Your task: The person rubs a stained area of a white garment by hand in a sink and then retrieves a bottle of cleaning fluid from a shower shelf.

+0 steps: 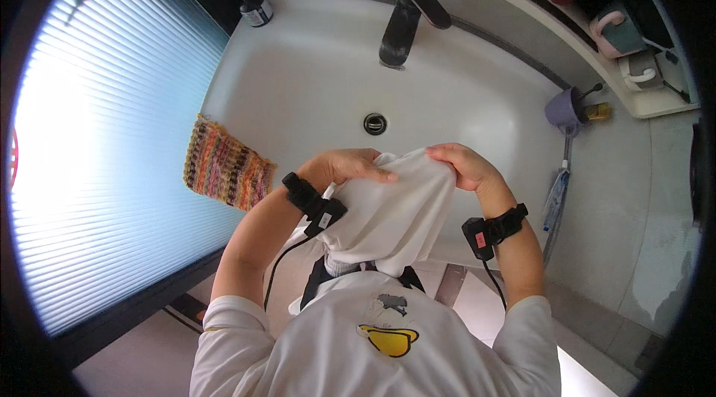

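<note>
A white cloth, perhaps a garment, is stretched between my two hands over the near edge of the washbasin. My left hand grips its upper left part, thumb lying on top of the fabric. At the upper right corner of the cloth, my right hand pinches the edge between thumb and fingers. The lower part of the cloth hangs down towards my shirt. Just beyond my hands is the round drain, and above it stands a black faucet. Each wrist carries a strapped black device with a cable.
A multicoloured knitted cloth drapes over the basin's left rim. A pump bottle stands at the back left corner. A purple cup is at the right wall, below a shelf with mugs. A ribbed glass panel borders the left.
</note>
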Available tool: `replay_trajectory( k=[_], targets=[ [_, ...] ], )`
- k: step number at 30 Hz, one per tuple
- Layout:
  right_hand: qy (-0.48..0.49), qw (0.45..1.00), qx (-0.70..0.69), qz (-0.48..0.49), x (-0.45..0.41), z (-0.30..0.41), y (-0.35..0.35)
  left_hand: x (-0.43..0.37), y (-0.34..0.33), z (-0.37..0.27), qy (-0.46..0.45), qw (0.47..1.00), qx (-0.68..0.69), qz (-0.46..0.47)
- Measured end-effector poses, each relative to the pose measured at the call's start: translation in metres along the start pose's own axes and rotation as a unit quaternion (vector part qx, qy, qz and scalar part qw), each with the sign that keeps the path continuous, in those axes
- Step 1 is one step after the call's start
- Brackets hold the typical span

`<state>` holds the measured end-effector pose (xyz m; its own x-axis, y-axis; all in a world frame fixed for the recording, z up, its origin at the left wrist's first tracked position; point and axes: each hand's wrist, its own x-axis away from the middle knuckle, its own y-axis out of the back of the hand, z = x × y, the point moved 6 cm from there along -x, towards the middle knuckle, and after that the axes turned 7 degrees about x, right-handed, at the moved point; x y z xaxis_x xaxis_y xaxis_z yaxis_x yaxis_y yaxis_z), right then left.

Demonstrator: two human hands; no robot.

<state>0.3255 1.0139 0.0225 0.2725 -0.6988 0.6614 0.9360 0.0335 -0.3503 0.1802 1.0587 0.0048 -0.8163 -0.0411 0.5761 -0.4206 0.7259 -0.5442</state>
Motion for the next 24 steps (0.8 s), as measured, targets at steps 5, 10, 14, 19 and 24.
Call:
replay_trajectory(
  k=[5,10,14,19,24],
  targets=[
    [0.013,0.985,0.172,-0.020,0.003,0.006,-0.018,0.007,-0.015,0.004,-0.074,0.984,0.155,-0.054],
    [0.128,0.977,0.144,-0.095,-0.012,-0.002,-0.043,0.000,0.004,0.021,-0.134,0.958,0.114,-0.226],
    [0.174,0.946,0.156,-0.223,-0.014,0.003,-0.054,0.000,0.023,0.034,-0.205,0.925,0.083,-0.308],
    [0.145,0.926,0.294,-0.189,0.000,-0.001,-0.064,0.010,-0.002,0.019,-0.237,0.923,0.189,-0.238],
    [0.269,0.715,0.509,-0.396,0.009,0.010,-0.113,-0.011,-0.001,0.054,-0.207,0.893,0.365,-0.160]
  ],
)
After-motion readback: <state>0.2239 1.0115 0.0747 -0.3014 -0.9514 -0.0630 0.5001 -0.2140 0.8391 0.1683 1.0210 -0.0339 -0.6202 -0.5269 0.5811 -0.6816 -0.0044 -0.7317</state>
